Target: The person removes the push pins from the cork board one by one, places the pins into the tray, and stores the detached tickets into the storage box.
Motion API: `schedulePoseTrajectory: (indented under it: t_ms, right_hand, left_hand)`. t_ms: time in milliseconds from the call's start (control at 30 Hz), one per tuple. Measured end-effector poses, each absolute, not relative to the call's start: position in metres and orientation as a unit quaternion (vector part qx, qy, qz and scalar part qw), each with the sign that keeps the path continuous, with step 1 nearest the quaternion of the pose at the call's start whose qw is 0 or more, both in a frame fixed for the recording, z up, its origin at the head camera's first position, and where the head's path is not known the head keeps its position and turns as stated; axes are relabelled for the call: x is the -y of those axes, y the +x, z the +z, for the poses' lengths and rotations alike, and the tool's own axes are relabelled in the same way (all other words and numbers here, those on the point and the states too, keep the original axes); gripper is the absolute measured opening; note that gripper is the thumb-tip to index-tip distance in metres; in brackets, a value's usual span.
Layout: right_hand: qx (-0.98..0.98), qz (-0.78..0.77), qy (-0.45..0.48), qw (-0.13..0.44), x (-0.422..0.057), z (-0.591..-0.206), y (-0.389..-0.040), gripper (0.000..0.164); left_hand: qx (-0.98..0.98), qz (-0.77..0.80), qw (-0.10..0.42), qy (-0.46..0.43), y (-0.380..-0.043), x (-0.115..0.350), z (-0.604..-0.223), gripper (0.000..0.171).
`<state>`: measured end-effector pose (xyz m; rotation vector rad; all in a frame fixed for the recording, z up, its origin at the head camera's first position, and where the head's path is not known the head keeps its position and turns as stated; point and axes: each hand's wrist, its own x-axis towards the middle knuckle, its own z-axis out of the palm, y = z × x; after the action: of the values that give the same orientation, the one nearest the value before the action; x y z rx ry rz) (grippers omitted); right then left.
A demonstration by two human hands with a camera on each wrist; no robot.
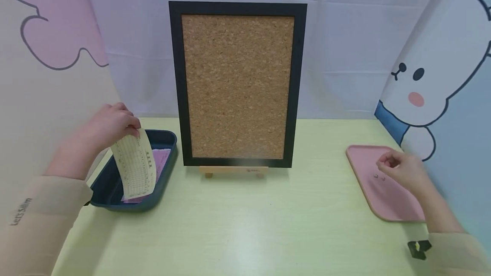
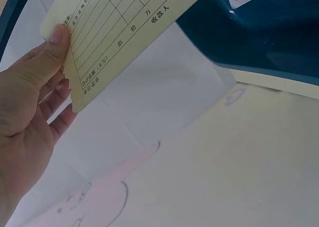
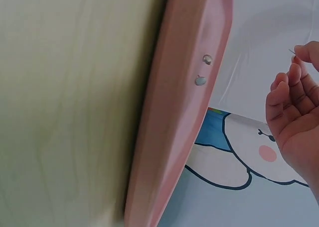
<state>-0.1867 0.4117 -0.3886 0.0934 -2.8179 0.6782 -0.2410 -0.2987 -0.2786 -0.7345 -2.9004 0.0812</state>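
My left hand point(image 1: 113, 127) pinches one end of a yellow receipt slip point(image 1: 136, 165), printed with a ruled form. The slip hangs over the dark blue bin point(image 1: 172, 148); pink printed paper point(image 1: 161, 159) lies inside. In the left wrist view, the thumb presses on the slip's torn-looking edge. Above the pink tray point(image 1: 399, 208), my right hand point(image 1: 406, 171) pinches a thumbtack; in the right wrist view only its thin metal pin point(image 3: 292, 51) shows between thumb and finger. Two silver thumbtacks point(image 3: 200, 80) lie on the tray below.
A cork board point(image 1: 238, 88) in a black frame stands upright on a small wooden easel point(image 1: 234, 169) at the middle back of the pale table point(image 1: 245, 225). Cloth with cartoon figures hangs behind and at both sides.
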Motion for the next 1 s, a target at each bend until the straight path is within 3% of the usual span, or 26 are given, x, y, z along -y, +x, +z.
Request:
schedulePoseTrajectory:
  t_ms: [500,1000]
  right_hand:
    - [0.973,0.226,0.051,0.022,-0.428,-0.404,-0.196,0.019]
    - [0.961,0.251,0.083,-0.081,-0.442,-0.416,-0.207,0.013]
  left_hand:
    - [0.969,0.006,0.032,-0.245,-0.254,0.305,-0.319,0.010]
    - [0.964,-0.038,0.006,-0.262,-0.266,0.310,-0.348,0.010]
